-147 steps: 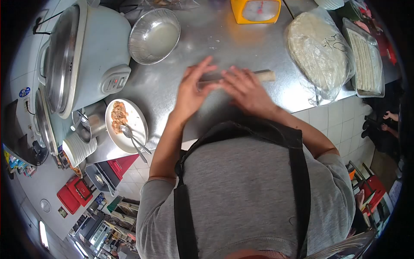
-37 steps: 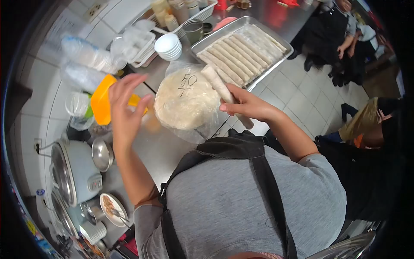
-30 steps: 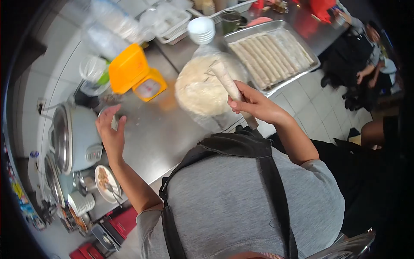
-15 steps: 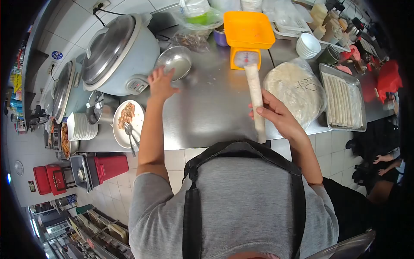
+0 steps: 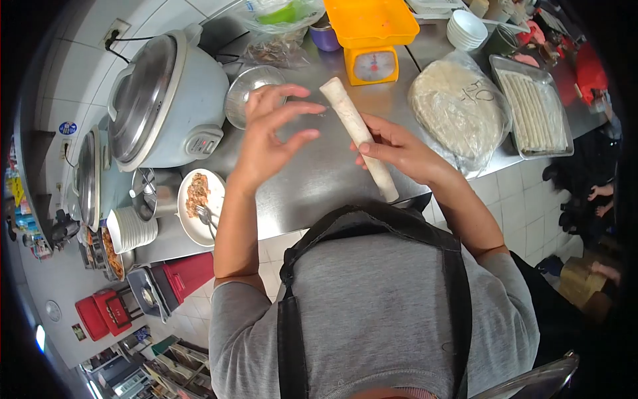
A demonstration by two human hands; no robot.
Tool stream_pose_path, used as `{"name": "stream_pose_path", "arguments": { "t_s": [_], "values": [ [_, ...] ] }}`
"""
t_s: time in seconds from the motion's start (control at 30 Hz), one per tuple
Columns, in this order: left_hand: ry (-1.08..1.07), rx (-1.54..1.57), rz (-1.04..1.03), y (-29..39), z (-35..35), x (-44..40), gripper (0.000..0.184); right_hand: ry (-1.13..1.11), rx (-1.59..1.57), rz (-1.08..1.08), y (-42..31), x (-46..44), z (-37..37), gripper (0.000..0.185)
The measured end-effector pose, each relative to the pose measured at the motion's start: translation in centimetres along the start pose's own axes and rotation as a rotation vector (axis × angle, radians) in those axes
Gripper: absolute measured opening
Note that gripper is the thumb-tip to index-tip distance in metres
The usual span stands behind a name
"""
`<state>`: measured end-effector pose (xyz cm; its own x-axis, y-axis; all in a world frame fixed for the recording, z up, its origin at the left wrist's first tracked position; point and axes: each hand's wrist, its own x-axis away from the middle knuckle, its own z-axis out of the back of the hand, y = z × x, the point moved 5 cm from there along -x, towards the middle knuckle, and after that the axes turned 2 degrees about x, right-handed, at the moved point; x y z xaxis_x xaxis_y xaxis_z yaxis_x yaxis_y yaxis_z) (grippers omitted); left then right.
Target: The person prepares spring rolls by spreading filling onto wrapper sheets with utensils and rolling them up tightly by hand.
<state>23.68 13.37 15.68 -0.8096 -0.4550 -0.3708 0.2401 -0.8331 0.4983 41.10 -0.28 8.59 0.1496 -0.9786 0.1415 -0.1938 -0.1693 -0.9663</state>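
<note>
My right hand (image 5: 405,151) is wrapped round the lower part of a long pale uncooked spring roll (image 5: 352,118), held slanted above the steel counter. My left hand (image 5: 274,136) holds nothing; its fingers are spread and curved, a short way left of the roll's upper end, not touching it. Behind that hand sits a metal bowl (image 5: 237,100). A round stack of wrappers in a plastic bag (image 5: 458,100) lies right of my right hand. Farther right, a metal tray (image 5: 563,147) holds several similar rolls in a row.
A yellow kitchen scale (image 5: 373,65) with a pan stands at the back. Left are a large rice cooker (image 5: 183,100), a white plate (image 5: 220,193) with minced filling and a fork, and stacked white dishes (image 5: 133,229). White bowls (image 5: 467,30) are stacked back right.
My left hand has come away from the metal bowl, moving right toward the roll. The roll, still in my right hand, has tilted with its upper end to the left.
</note>
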Motion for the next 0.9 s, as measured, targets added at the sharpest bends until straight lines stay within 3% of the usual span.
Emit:
{"name": "stream_pose_path", "arguments": {
  "t_s": [0.1,0.27,0.57,0.67,0.9],
  "values": [
    [0.055,-0.023,-0.136,2.6,-0.7,-0.9,0.037,-0.066,-0.075,-0.031,-0.3,0.2,-0.6,0.05],
    [0.044,0.002,-0.278,3.0,-0.9,-1.7,0.025,-0.091,-0.145,-0.076,-0.2,1.0,-0.8,0.049],
    [-0.141,0.235,-0.235,4.1,-2.4,-3.6,0.019,-0.024,-0.041,-0.01,-0.2,2.9,-0.9,0.054],
    [-0.218,0.492,-0.023,3.8,-4.3,-3.5,0.019,-0.004,-0.009,0.012,0.1,3.7,-0.3,0.053],
    [-0.089,0.529,-0.041,6.3,-7.7,-4.2,0.027,0.083,0.004,0.002,0.7,6.3,1.2,0.055]
  ]
}}
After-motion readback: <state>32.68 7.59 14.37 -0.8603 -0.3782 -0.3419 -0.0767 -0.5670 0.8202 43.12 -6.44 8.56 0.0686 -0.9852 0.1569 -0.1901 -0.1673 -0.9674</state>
